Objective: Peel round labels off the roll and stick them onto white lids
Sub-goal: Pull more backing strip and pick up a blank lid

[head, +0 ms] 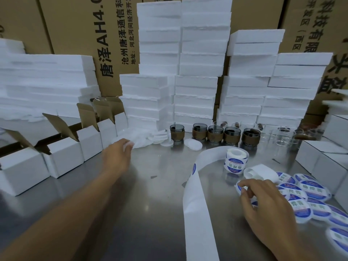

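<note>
Steel table (150, 213): at four o'clock the right hand (267, 208) pinches a round label (239, 186) between thumb and fingertips, just beside labelled lids (310, 193) at three. Beyond stands the roll (236, 161), its backing strip (194, 204) trailing toward six. At eleven the left hand (117, 153) touches plain white lids (143, 142); blur hides whether its fingers clamp one.

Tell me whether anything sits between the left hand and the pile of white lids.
Nothing visible: the left hand is at the white lids, its fingers curled on one at the near edge.
</note>
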A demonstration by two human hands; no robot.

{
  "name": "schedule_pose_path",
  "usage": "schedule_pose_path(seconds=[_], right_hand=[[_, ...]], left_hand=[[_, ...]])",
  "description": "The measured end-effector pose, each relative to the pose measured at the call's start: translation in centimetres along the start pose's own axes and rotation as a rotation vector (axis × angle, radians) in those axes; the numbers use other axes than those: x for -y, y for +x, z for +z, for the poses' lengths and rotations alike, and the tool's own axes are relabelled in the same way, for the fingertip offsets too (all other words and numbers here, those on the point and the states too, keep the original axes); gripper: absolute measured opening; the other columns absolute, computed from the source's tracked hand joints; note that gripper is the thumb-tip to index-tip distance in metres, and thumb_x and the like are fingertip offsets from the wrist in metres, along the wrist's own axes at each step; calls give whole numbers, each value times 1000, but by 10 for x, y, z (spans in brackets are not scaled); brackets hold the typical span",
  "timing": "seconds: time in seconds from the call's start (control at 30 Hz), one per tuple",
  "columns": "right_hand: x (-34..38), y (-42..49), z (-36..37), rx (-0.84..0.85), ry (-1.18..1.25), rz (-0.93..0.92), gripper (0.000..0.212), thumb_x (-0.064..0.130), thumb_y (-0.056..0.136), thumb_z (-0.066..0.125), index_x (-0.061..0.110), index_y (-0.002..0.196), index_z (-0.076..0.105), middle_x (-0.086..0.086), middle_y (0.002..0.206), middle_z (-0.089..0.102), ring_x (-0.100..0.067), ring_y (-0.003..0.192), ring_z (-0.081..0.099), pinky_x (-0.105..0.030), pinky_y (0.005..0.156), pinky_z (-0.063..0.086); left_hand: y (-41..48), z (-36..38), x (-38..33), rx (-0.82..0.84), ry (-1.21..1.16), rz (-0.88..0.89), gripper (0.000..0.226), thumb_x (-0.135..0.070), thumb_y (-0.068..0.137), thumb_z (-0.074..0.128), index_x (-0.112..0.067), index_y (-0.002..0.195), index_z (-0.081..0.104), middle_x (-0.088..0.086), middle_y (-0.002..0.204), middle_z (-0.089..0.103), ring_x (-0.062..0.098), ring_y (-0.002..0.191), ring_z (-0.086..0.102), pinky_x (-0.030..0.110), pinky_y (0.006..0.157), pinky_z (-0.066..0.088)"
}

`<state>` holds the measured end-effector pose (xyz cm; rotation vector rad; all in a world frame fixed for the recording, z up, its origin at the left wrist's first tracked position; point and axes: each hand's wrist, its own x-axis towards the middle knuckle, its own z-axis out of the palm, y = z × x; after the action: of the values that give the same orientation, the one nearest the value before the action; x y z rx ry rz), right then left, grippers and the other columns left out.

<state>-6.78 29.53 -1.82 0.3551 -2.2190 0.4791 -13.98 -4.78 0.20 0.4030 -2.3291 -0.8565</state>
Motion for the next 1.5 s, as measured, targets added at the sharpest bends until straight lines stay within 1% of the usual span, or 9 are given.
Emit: schedule_pose_path(seconds=[0.17,0.33,0.57,0.7,0.8,0.93,1.17,1.37,1.5], right_hand=[[11,-2,-6,-3,92,7,21,-2,70,73,14,82,66,2,70,60,-9,65,44,-25,57,38],[56,0,-12,140,654,379,22,12,82,64,33,85,60,10,76,61,-1,77,54,-10,66,39],[88,18,-8,369,958,577,14,14,87,62,27,89,62,-4,84,69,-13,77,65,-26,74,51],[91,25,0,455,1023,601,7,17,86,64,18,92,67,-11,79,70,-1,60,60,-12,58,45],[92,29,10,464,1041,569,7,23,84,67,19,89,66,-1,67,66,2,56,58,-9,54,44],[77,39,32,199,727,586,12,30,84,65,26,93,57,1,82,62,1,71,55,-9,59,43],[66,49,50,505,743,676,57,18,85,66,24,132,34,2,109,62,-10,93,54,-19,82,42],[61,42,20,370,993,825,50,2,85,61,33,121,45,4,95,65,-6,84,61,-17,54,48],[54,21,-6,309,1164,870,48,-7,82,60,29,113,51,0,97,70,-13,82,67,-20,54,52]], left_hand=[[-52,-3,-62,37,-506,-110,17,-20,97,47,-17,93,64,-4,87,63,13,81,57,21,68,43],[-120,-1,-101,245,-773,-94,30,-18,96,47,-30,80,69,-17,77,69,-6,70,60,15,62,45],[-138,7,-104,517,-995,-128,24,-17,95,52,-22,92,75,3,97,74,19,93,68,25,77,55],[-130,7,-98,607,-1196,-249,21,-28,82,61,-18,94,75,13,99,72,23,93,68,26,72,55],[-124,10,-92,590,-1256,-335,21,-24,86,59,-13,99,72,14,101,72,24,93,69,26,69,55],[-117,17,-85,450,-1303,-481,16,-14,94,51,-10,96,67,5,88,67,16,83,64,30,77,52],[-117,15,-86,484,-1434,-477,14,-3,94,49,-3,101,60,5,88,75,22,85,72,26,69,58],[-119,13,-85,420,-1444,-558,14,2,93,50,-2,97,62,13,82,69,27,73,71,34,58,58],[-124,15,-91,497,-1287,-530,9,-9,93,54,-4,96,62,16,88,66,29,75,69,39,68,59]])
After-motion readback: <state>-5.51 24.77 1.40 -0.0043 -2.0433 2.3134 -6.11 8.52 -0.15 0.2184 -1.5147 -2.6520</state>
